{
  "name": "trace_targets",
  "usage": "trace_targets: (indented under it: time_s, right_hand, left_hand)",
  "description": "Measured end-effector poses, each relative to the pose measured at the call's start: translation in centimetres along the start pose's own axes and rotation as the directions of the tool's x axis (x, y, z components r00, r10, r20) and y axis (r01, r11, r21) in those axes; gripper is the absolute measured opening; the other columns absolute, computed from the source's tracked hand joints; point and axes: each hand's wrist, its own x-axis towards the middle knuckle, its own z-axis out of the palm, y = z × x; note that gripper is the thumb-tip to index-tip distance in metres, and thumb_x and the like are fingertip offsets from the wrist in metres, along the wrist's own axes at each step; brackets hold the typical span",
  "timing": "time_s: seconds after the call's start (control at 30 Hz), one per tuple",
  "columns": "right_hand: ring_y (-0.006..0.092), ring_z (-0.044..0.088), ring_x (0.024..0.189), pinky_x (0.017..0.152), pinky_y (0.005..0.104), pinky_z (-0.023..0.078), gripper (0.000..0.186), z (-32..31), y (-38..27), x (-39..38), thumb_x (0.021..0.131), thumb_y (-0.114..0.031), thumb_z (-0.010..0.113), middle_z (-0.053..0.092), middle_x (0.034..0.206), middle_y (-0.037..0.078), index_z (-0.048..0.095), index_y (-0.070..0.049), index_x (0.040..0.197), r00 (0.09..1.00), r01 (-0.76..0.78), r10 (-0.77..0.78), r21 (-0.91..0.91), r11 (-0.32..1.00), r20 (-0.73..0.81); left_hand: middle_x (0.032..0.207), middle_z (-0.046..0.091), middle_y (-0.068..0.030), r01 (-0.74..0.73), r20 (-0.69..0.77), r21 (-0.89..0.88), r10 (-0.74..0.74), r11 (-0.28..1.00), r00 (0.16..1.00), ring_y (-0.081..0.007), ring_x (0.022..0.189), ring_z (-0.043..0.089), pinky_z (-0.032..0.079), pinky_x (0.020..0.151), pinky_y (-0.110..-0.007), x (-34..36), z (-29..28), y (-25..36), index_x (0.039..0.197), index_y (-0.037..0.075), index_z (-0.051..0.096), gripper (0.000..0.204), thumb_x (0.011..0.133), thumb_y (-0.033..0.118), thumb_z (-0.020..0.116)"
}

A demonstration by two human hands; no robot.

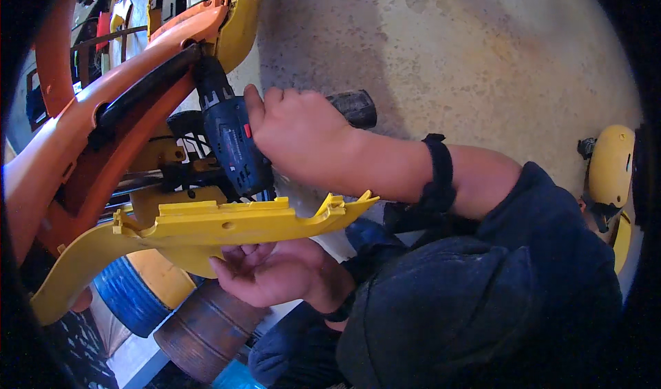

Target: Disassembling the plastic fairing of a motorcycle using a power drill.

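My right hand [299,134] is wrapped round the grip of a dark blue cordless drill [233,144] with a red switch. Its chuck points up and left, against a black strip on an orange plastic body panel [117,89]; the contact point is not clear. Below it a long, curved yellow plastic panel [227,227] with clip tabs runs across the view. My left hand [275,272] is palm up beneath this panel, fingers curled against its lower edge and partly hidden by it. A fingertip [82,300], whose I cannot tell, shows under the panel's left end.
Rusty brown drum [210,330] and blue-banded cylinder [131,294] are below the panel. Metal frame parts sit behind the drill. A dark, rounded cap-like shape [441,313] fills the lower right. Another yellow shell part [611,165] lies far right on the stained floor [482,51].
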Motion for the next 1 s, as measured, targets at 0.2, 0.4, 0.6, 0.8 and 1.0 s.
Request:
trace_targets:
  time_s: [0.2, 0.4, 0.6, 0.8, 1.0]
  right_hand:
    - [0.0286, 0.064, 0.072, 0.061, 0.0349, 0.053, 0.057, -0.2, -0.7, 0.0, 0.069, -0.011, 0.060, 0.061, 0.082, 0.019, 0.046, 0.014, 0.118, 1.000, -0.013, 0.013, 0.014, 1.000, 0.028]
    - [0.0298, 0.065, 0.074, 0.063, 0.0354, 0.053, 0.058, -0.5, -0.5, -0.2, 0.069, -0.010, 0.061, 0.061, 0.083, 0.020, 0.045, 0.014, 0.118, 1.000, -0.010, 0.010, 0.040, 0.999, 0.021]
    - [0.0307, 0.065, 0.075, 0.064, 0.0361, 0.054, 0.058, -0.7, -0.5, -0.3, 0.069, -0.011, 0.062, 0.062, 0.085, 0.021, 0.045, 0.014, 0.118, 0.999, 0.001, -0.003, 0.054, 0.999, 0.046]
    - [0.0309, 0.065, 0.075, 0.064, 0.0363, 0.054, 0.059, -0.5, -0.4, -0.4, 0.067, -0.011, 0.063, 0.062, 0.086, 0.021, 0.045, 0.014, 0.118, 0.999, 0.016, -0.018, 0.047, 0.999, 0.037]
    - [0.0310, 0.065, 0.076, 0.064, 0.0363, 0.054, 0.060, -0.1, -0.6, -0.2, 0.065, -0.010, 0.064, 0.061, 0.085, 0.021, 0.046, 0.014, 0.117, 0.999, -0.008, 0.005, 0.045, 0.999, 0.050]
  left_hand:
    - [0.064, 0.047, 0.0014, -0.007, -0.177, 0.066, 0.019, 0.998, 0.984, -0.0087, 0.056, 0.044, 0.035, 0.054, -0.023, -0.6, 1.9, 0.2, 0.082, 0.006, 0.055, 0.030, 0.091, 0.033, 0.042]
    - [0.072, 0.053, -0.0018, -0.032, -0.163, 0.099, 0.048, 0.995, 0.985, -0.0125, 0.067, 0.052, 0.040, 0.063, -0.026, -0.7, 2.3, -0.1, 0.093, 0.004, 0.057, 0.033, 0.091, 0.033, 0.041]
    - [0.082, 0.057, -0.0053, -0.034, -0.145, 0.114, 0.051, 0.993, 0.988, -0.0154, 0.078, 0.056, 0.043, 0.073, -0.029, -0.8, 2.0, -0.1, 0.099, 0.002, 0.057, 0.035, 0.091, 0.032, 0.041]
    - [0.094, 0.063, -0.0083, -0.030, -0.088, 0.064, 0.036, 0.997, 0.995, -0.0147, 0.086, 0.062, 0.047, 0.081, -0.028, -0.5, 1.4, -0.3, 0.107, -0.001, 0.058, 0.040, 0.089, 0.031, 0.045]
    - [0.093, 0.064, -0.0070, -0.030, -0.096, 0.065, 0.036, 0.997, 0.995, -0.0127, 0.083, 0.062, 0.047, 0.076, -0.026, -0.1, 1.1, -0.3, 0.107, 0.000, 0.058, 0.039, 0.089, 0.031, 0.044]
